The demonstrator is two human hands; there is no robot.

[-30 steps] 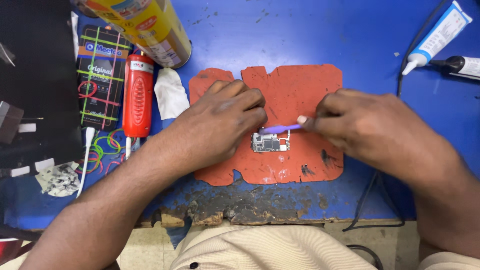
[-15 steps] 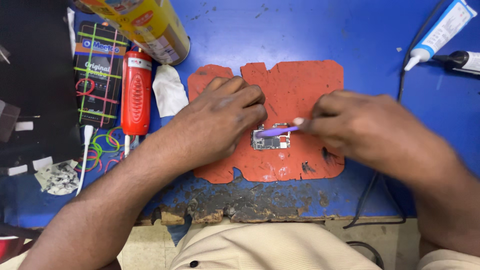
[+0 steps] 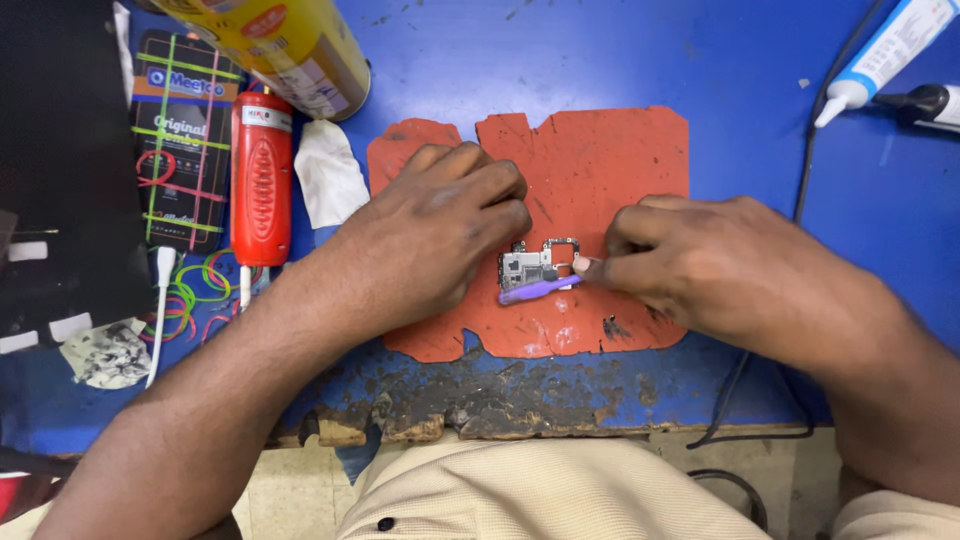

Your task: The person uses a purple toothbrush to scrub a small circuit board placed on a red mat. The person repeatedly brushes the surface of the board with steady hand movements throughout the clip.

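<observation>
Head view of a small circuit board [image 3: 535, 268] lying near the middle of an orange work mat [image 3: 600, 160] on the blue surface [image 3: 620, 60]. The left hand [image 3: 440, 235] rests with curled fingers against the board's left edge, pinning it, while the right hand [image 3: 700, 265] has its grip closed on a purple tool [image 3: 538, 291] whose tip lies along the board's lower edge. The work appears to be at the cleaning or prying stage; a further stroke calls for steady downward hold from the left hand and light, controlled pressure along the board, clear of the red torch [image 3: 260, 180] and white tissue [image 3: 328, 175] well to the left.
</observation>
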